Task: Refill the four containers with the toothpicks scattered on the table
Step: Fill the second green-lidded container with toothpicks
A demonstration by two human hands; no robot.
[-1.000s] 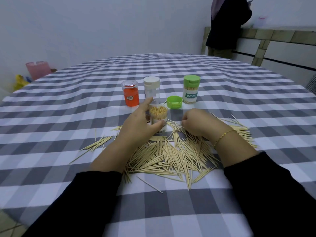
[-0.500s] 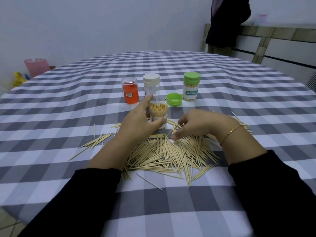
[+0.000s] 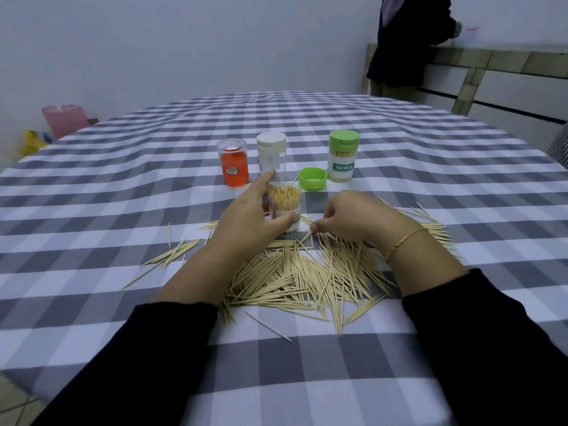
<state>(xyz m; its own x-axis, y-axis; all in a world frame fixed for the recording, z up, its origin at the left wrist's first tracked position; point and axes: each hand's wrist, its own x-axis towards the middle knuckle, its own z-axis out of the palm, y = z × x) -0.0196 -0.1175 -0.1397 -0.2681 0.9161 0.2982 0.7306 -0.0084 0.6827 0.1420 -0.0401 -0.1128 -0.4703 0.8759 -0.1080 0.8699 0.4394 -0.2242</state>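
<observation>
A clear open container (image 3: 285,200), nearly full of upright toothpicks, stands on the checked cloth. My left hand (image 3: 246,216) grips it with thumb and fingers curled round its sides. Just right of it my right hand (image 3: 350,217) lies on the pile of scattered toothpicks (image 3: 304,272), its fingertips pinching a few at the pile's far edge. Behind stand an orange container (image 3: 234,162), a white-capped container (image 3: 271,152) and a green-capped container (image 3: 341,159) labelled toothpick. A loose green cap (image 3: 313,178) lies between them.
The table (image 3: 123,192) has a grey and white checked cloth. Stray toothpicks (image 3: 172,253) lie to the left of the pile. A person in dark clothes (image 3: 405,41) stands at the far right by a counter. A pink bag (image 3: 64,119) sits on the floor at far left.
My right hand shifted slightly toward the container and its fingers closed on toothpicks at the pile's edge. My left hand kept its grip on the open container.
</observation>
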